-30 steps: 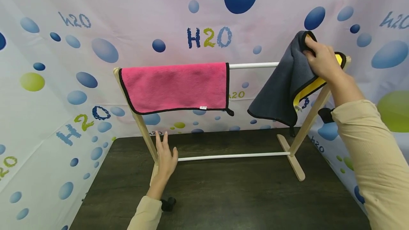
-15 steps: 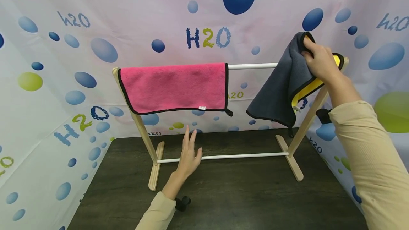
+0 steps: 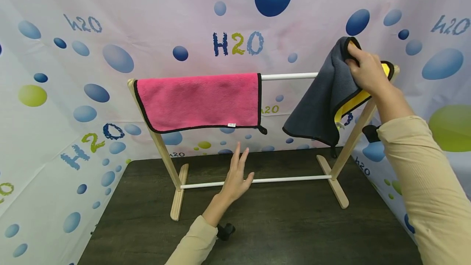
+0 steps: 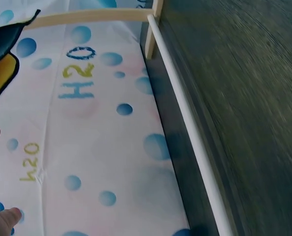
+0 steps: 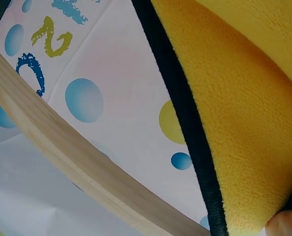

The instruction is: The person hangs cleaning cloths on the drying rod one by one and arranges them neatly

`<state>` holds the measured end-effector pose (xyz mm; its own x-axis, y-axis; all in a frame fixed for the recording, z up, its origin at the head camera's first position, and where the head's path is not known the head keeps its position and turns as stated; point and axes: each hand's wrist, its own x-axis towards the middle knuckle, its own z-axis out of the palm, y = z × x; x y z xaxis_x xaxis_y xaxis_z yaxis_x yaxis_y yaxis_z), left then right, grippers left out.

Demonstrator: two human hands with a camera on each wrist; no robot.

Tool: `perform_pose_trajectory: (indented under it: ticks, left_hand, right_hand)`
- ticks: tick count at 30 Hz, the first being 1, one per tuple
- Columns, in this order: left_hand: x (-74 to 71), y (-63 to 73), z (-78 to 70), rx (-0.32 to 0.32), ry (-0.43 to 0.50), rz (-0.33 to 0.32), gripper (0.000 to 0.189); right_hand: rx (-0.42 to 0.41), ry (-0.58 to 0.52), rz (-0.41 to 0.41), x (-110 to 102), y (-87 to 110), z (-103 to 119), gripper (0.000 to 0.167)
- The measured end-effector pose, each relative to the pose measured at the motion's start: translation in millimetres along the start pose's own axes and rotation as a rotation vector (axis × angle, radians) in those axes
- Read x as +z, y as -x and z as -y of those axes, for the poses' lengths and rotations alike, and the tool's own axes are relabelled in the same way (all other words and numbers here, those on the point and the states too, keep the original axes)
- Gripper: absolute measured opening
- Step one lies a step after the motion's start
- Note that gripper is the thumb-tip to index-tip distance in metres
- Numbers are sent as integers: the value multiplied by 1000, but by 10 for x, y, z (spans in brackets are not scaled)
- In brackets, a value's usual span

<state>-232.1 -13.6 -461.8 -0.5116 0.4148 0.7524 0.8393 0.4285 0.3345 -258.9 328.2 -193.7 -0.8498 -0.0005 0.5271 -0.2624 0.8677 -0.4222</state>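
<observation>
At the right end of the top rail (image 3: 288, 76), grey towel (image 3: 312, 109): gathered at its upper edge; grey face to the near side, yellow underside showing toward the right post (image 3: 351, 140); lower edge hangs free; whether any of it already rests over the rail, cannot tell.
Right hand (image 3: 368, 72): pinches the grey towel's upper edge, above rail height; fingertips behind the cloth hidden.
Pink towel (image 3: 198, 103): draped flat over the rail at left; no hand on it.
Left hand (image 3: 237, 179): fingers straight and spread, nothing held; in front of the lower rail (image 3: 290, 179), below the pink towel, well apart from the grey one.
Grey towel, step in hand: reads as hanging it beside the pink one; seems only part done, cloth still bunched.
Left hand, next move: probably calls for a reach up and right to the loose left edge; then both hands could spread the cloth along the rail.
</observation>
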Motion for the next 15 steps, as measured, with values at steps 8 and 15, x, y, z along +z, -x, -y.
perform_pose_trajectory:
  ticks: [8, 15]
  left_hand:
    - [106, -139, -141, -34, 88, 93, 82]
    - [181, -273, -253, -42, 101, 170, 79]
  right_hand:
    - [16, -16, 3, -3, 6, 13, 31]
    - [33, -17, 7, 5, -1, 6, 31]
